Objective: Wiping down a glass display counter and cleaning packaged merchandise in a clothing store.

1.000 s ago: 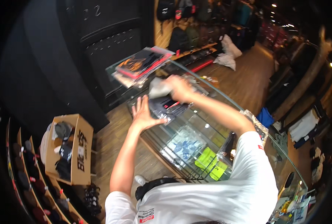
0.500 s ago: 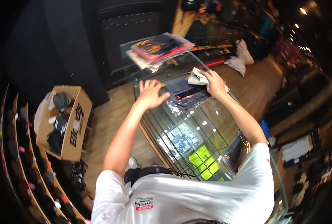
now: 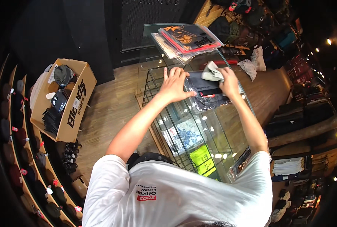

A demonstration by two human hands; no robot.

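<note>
A dark garment in a clear plastic bag point(image 3: 196, 81) lies on the glass top of a display case point(image 3: 221, 113). My left hand point(image 3: 175, 85) rests at the left edge of this bag, fingers spread and thumb reaching onto the plastic. With my right hand point(image 3: 229, 82) I grip a folded pale grey cloth point(image 3: 212, 72) over the right part of the bag. The cloth's free end sticks up to the left of my fingers. A black strip with a red patch shows across the bag below the cloth.
Several bagged garments are stacked point(image 3: 191, 39) at the far end of the glass. Beneath it lie a white printed packet point(image 3: 183, 136) and a neon yellow one point(image 3: 202, 160). A cardboard box point(image 3: 77, 102) of caps stands left, near cap shelves point(image 3: 28, 151). Clothing racks line the right.
The view has shifted, so the case and both hands appear farther right. My left hand stays spread at the bag's edge. My right hand still holds the cloth over the bag.
</note>
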